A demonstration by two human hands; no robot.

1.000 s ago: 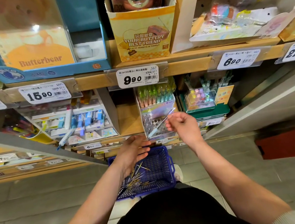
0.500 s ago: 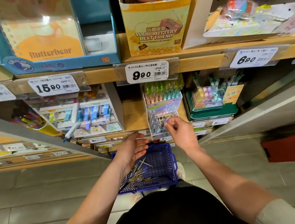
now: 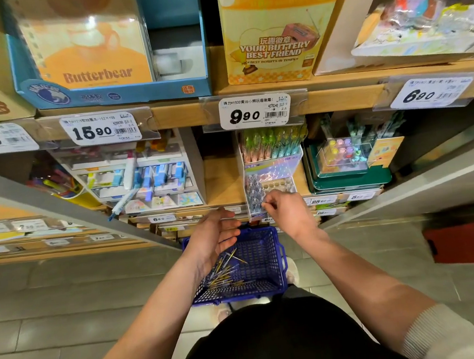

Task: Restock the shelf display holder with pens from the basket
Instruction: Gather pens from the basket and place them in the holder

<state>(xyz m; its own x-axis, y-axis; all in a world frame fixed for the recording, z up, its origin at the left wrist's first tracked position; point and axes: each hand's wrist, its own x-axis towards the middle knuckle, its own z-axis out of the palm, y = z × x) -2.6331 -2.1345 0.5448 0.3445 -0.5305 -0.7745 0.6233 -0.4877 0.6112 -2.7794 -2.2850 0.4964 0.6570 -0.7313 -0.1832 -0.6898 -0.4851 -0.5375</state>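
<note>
Right grip is reaching to the front of the display holder standing on the lower shelf, its fingers curling into a pinch at the slotted top; whether a pen is between them cannot be told. Left grip is hovering open, fingers relaxed, over the blue basket, where loose pens are lying along its left side.

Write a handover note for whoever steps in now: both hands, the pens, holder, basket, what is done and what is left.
Left hand: open, hovering over the blue basket.
Right hand: fingertips curled at the front slots of the display holder; a pen in them cannot be made out.
Pens: loose pile in the basket.
Done: holder's left slots filled.
Left: right slots empty; the basket pens to place.
</note>
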